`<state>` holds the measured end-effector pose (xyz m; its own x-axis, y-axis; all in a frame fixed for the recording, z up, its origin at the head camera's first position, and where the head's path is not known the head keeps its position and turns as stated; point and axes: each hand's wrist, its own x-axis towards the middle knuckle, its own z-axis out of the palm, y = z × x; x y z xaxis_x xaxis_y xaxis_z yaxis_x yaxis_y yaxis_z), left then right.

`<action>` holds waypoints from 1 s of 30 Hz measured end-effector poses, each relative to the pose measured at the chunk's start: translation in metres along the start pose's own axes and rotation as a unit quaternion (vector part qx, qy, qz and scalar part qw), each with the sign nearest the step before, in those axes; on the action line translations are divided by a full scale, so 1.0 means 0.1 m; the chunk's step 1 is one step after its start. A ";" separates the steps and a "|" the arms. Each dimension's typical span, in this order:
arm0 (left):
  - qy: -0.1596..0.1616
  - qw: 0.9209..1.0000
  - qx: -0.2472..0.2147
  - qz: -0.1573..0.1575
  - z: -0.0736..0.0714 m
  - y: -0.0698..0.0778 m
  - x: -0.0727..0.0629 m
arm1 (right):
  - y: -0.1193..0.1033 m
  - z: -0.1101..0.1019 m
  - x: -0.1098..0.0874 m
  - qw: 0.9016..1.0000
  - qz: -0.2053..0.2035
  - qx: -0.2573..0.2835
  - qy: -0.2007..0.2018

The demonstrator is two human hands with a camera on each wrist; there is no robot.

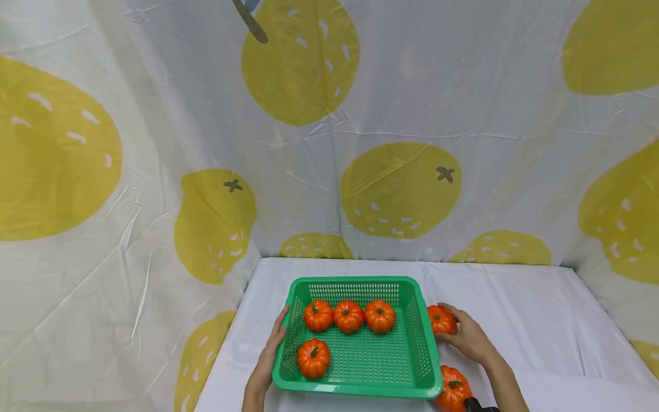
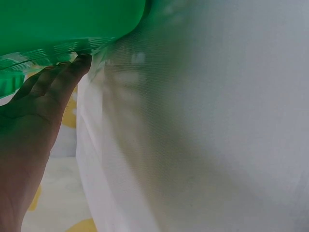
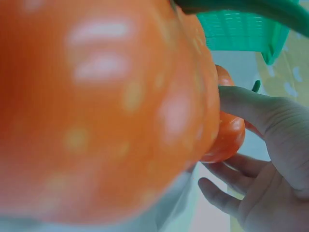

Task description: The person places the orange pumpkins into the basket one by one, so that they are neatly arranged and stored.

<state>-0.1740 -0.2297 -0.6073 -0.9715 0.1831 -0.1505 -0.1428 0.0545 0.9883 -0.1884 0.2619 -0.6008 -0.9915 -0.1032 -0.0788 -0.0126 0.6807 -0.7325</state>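
Note:
A green plastic basket (image 1: 370, 363) stands on the white table with several small orange pumpkins in it: three in a row at the back, and one pumpkin (image 1: 313, 359) at the front left. My left hand (image 1: 268, 360) lies along the basket's left side, its fingers fairly straight against the wall; the left wrist view shows the fingers (image 2: 53, 84) below the rim. Just outside the basket's right wall, my right hand (image 1: 471, 337) holds another pumpkin (image 1: 441, 320) between thumb and fingers. One more pumpkin (image 1: 453, 389) sits nearer, by the basket's front right corner; it fills much of the right wrist view.
White cloth covers the table (image 1: 546, 320). Behind and beside it hang pale curtains (image 1: 489, 194) printed with yellow fruit. A small black object (image 1: 476, 405) shows by the right forearm at the bottom edge.

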 end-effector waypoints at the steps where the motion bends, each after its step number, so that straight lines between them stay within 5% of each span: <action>1: 0.000 1.000 0.000 -0.001 0.00 0.00 0.00 | 0.00 -0.01 -0.01 1.000 0.005 0.004 -0.004; 16: -0.008 1.000 -0.007 0.007 0.00 0.02 -0.02 | 0.02 -0.14 -0.14 0.999 0.021 -0.019 -0.017; 30: -0.006 1.000 -0.007 0.006 0.00 0.00 -0.02 | 0.08 -0.29 -0.29 0.996 0.085 -0.028 -0.029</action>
<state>-0.1725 -0.2304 -0.6066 -0.9709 0.1949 -0.1395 -0.1346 0.0381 0.9902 -0.1635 0.2918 -0.5846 -0.9706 -0.0234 -0.2396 0.1468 0.7315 -0.6658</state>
